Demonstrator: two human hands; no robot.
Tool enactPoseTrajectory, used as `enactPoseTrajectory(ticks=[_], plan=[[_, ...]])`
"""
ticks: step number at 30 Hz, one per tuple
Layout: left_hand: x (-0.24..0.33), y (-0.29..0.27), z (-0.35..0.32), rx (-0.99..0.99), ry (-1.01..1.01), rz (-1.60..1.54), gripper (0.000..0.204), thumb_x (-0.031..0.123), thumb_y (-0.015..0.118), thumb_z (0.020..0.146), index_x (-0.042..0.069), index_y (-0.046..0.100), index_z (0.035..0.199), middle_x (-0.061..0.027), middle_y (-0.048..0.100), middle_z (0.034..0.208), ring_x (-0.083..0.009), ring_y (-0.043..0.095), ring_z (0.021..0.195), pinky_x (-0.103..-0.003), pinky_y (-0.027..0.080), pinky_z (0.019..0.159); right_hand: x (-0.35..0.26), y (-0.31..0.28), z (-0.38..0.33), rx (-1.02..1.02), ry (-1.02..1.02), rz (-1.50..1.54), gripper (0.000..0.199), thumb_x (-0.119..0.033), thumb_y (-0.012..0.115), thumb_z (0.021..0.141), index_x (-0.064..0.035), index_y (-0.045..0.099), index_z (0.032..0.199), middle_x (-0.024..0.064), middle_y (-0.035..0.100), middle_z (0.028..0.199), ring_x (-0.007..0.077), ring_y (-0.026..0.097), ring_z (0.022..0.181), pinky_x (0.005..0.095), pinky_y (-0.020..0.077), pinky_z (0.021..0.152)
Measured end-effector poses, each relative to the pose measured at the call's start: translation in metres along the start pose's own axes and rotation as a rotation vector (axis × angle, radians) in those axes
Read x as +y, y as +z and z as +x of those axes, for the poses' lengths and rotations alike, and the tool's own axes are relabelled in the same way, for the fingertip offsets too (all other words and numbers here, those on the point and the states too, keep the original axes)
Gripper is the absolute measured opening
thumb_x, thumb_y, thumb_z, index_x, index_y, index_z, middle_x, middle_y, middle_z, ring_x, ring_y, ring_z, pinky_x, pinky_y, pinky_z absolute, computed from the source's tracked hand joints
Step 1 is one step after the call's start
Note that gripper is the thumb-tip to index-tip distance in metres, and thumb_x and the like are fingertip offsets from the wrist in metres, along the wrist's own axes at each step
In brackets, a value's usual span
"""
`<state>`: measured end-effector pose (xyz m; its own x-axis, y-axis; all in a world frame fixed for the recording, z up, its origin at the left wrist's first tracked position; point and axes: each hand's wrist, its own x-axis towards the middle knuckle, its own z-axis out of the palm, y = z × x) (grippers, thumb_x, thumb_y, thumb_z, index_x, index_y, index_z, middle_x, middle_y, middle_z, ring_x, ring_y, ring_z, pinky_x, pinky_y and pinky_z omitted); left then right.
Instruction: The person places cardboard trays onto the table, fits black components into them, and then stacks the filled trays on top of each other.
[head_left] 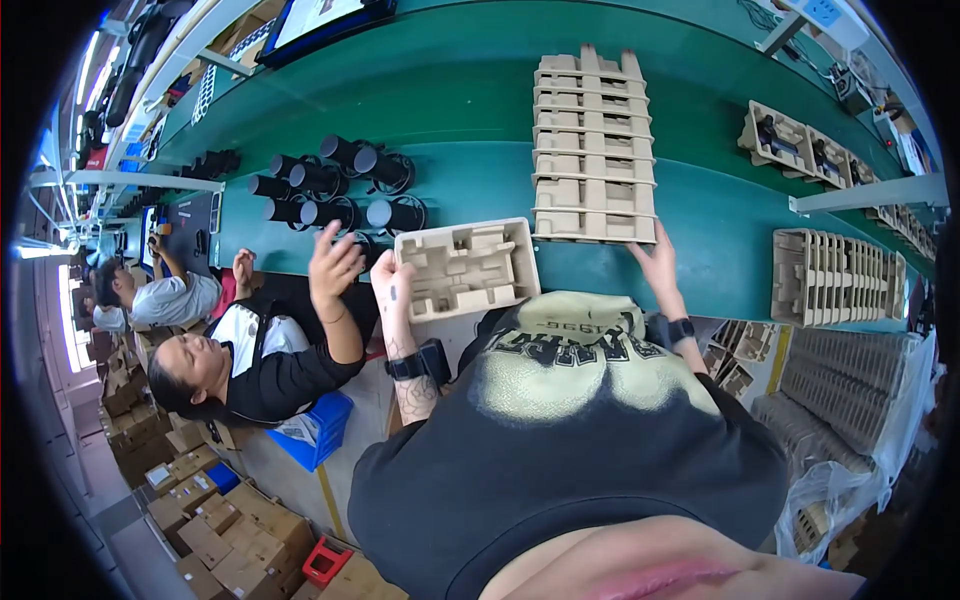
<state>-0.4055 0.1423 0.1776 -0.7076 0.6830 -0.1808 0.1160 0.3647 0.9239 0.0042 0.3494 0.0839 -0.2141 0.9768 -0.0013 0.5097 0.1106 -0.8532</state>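
Observation:
My left hand (393, 287) is closed on the left edge of a beige moulded-pulp tray (490, 296), thumb over the rim. The tray is tilted toward me in front of the bench edge, showing its shaped recesses. A long stack of similar pulp trays (594, 150) lies on the green bench ahead. My right hand (662, 268) touches the near right corner of this stack, its thumb and fingers stretched apart around the corner. Some of its fingers are hidden by the stack.
Several black cylindrical devices (330, 214) stand left on the green bench (470, 180). A co-worker sits close on my left, one hand (335, 265) raised near my left hand. More pulp trays (835, 278) stand at right, with black parts in trays behind. Cartons (240, 530) fill the floor lower left.

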Motion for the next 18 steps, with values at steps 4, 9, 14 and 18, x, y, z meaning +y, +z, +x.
enactPoseTrajectory(ticks=[4, 9, 14, 18], plan=[[-0.052, 0.014, 0.034, 0.078, 0.080, 0.372, 0.007, 0.008, 0.059, 0.072, 0.004, 0.057, 0.078, -0.0079, 0.057, 0.068, -0.0165, 0.053, 0.063, -0.030, 0.045, 0.062, 0.000, 0.005, 0.037, 0.152, 0.098, -0.188, 0.044, -0.011, 0.054, 0.082, -0.0070, 0.052, 0.125, 0.0245, 0.064, 0.097, 0.0377, 0.062, 0.099, 0.0411, 0.0489, 0.081], [-0.034, 0.058, 0.060, 0.024, 0.281, 0.975, 0.027, 0.020, 0.065, 0.076, 0.002, 0.058, 0.095, -0.0165, 0.059, 0.077, -0.0279, 0.058, 0.069, -0.039, 0.048, 0.067, -0.031, -0.021, 0.113, 0.259, 0.221, -0.226, 0.025, -0.008, 0.053, 0.080, -0.0034, 0.059, 0.103, 0.0201, 0.066, 0.088, 0.0355, 0.064, 0.084, 0.0423, 0.0489, 0.074], [0.063, 0.159, 0.044, -0.062, 0.641, 0.628, 0.040, 0.035, 0.064, 0.082, 0.000, 0.059, 0.103, -0.0162, 0.065, 0.084, -0.0328, 0.063, 0.081, -0.043, 0.049, 0.073, -0.084, -0.021, 0.107, 0.277, 0.073, -0.197, 0.016, -0.010, 0.057, 0.078, -0.0038, 0.055, 0.092, 0.0174, 0.064, 0.078, 0.0384, 0.062, 0.078, 0.0444, 0.0482, 0.071], [0.070, 0.216, 0.069, -0.143, 0.641, 0.503, 0.035, 0.036, 0.062, 0.085, 0.001, 0.061, 0.092, -0.0111, 0.062, 0.072, -0.0282, 0.061, 0.067, -0.040, 0.048, 0.064, -0.066, -0.013, 0.130, 0.255, -0.046, -0.237, 0.018, -0.015, 0.062, 0.080, -0.0037, 0.051, 0.089, 0.0168, 0.060, 0.073, 0.0390, 0.059, 0.072, 0.0423, 0.0480, 0.068]])
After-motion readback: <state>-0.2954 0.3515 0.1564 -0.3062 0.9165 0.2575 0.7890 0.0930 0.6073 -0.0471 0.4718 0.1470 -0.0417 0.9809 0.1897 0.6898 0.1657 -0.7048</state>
